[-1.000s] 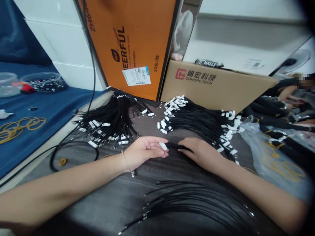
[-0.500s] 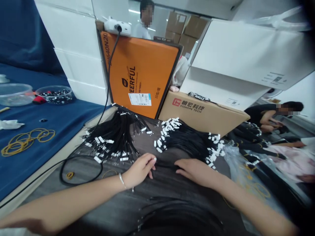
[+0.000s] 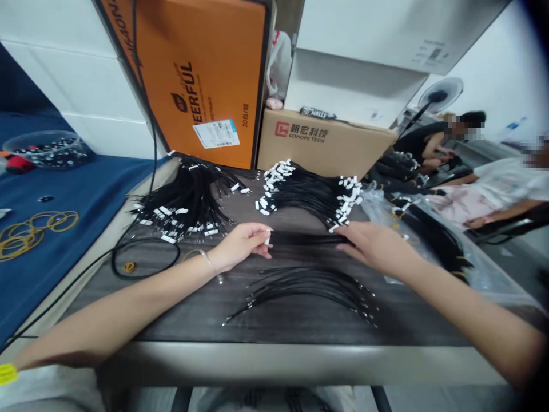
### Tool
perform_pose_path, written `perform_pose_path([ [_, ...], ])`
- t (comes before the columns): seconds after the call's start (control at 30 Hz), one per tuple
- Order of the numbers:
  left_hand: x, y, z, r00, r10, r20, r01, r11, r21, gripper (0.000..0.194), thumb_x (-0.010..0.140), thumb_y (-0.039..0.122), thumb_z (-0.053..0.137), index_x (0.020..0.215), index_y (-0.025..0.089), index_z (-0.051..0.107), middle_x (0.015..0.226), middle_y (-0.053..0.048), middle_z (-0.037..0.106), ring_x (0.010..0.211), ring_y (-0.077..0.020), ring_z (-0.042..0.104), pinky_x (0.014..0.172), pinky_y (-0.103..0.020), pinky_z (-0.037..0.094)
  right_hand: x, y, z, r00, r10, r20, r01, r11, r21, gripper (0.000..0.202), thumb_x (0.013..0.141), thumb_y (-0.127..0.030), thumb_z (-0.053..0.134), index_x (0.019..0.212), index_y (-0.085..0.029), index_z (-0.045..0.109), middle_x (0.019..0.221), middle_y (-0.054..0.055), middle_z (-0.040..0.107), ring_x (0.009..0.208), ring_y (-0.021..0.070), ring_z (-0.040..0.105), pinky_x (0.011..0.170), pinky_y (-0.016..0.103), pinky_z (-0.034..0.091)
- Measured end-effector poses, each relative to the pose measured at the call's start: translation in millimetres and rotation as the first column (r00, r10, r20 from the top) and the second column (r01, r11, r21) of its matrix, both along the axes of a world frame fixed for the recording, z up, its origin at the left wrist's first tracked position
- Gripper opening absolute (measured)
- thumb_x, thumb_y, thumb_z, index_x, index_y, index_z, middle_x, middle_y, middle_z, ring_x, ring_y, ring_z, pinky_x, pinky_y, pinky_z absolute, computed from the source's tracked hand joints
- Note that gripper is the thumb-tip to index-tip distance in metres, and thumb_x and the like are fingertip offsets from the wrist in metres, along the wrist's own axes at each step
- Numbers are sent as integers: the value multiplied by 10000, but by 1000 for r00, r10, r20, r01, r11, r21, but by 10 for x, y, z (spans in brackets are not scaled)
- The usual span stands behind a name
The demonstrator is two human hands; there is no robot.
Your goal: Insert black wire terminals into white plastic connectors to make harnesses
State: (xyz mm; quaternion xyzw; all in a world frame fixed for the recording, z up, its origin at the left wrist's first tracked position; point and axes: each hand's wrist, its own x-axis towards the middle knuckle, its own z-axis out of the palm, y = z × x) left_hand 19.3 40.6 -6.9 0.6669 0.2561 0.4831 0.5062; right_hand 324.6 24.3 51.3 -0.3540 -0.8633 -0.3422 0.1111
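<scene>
A short black cable bundle (image 3: 306,238) is stretched level between my two hands, just over the dark tabletop. My left hand (image 3: 244,243) is closed, thumb and fingers pinching its left end where a small white connector shows. At the other end, my right hand (image 3: 373,243) has its fingers round the strands; its fingertips are partly blurred. Behind lies a pile of black cables with white connectors (image 3: 304,191), close to my right fingers. A fan-shaped heap of black cables (image 3: 189,194) sits to the left. Nearer me lie several loose black cables (image 3: 304,283) with bare metal ends.
An orange box (image 3: 214,74) and a brown carton (image 3: 317,140) stand along the table's back. A thick black cord (image 3: 146,274) loops at left beside yellow rubber bands (image 3: 51,223) on blue cloth. Bagged cable bundles (image 3: 433,234) and two people are at right.
My right hand has moved right, away from my left, and a longer stretch of cable shows between them. The view has tilted down, bringing the table's front edge into sight.
</scene>
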Motion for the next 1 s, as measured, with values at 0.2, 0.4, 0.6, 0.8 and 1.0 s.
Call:
perform_pose_path([
  [0.2, 13, 155, -120, 994, 62, -89, -53, 994, 95, 187, 788, 266, 605, 828, 86, 571, 616, -12, 597, 525, -101, 605, 569, -254, 529, 23, 392, -253, 997, 63, -54, -60, 996, 62, 312, 907, -292, 387, 1085, -125, 583, 943, 137, 589, 869, 228, 571, 758, 385, 472],
  [0.4, -40, 277, -177, 975, 112, -191, -96, 991, 91, 117, 793, 210, 577, 830, 101, 600, 643, -16, 616, 547, -96, 618, 555, -205, 491, -432, 277, -475, 944, 49, -327, -66, 997, -41, 382, 855, -324, 501, 1178, -119, 486, 1120, 165, 491, 1065, 274, 481, 916, 450, 401],
  [0.6, -81, 292, -55, 978, 30, -207, -30, 1000, 4, 103, 802, 184, 571, 851, 95, 588, 687, -18, 625, 594, -99, 639, 579, -189, 512, -1024, -202, -702, 944, 236, -230, -325, 786, -526, 411, 798, -274, 612, 1175, -182, 479, 1171, 124, 439, 1083, 246, 431, 895, 426, 402],
  [0.8, -85, 299, -19, 990, -5, -144, -10, 995, -103, 76, 795, 138, 559, 845, 86, 585, 687, -6, 615, 611, -114, 652, 591, -214, 540, -1201, -267, -832, 908, 116, -402, -367, 684, -631, 132, 811, -125, 572, 931, -176, 591, 926, 42, 507, 878, 151, 440, 763, 315, 387],
  [1.0, -85, 298, -13, 987, -10, -158, -4, 996, -89, 78, 796, 144, 564, 835, 80, 588, 692, -9, 618, 612, -107, 646, 603, -219, 550, -1297, -283, -759, 916, 85, -393, -349, 653, -672, 100, 830, -92, 531, 893, -129, 601, 895, 64, 505, 847, 145, 441, 754, 308, 391],
])
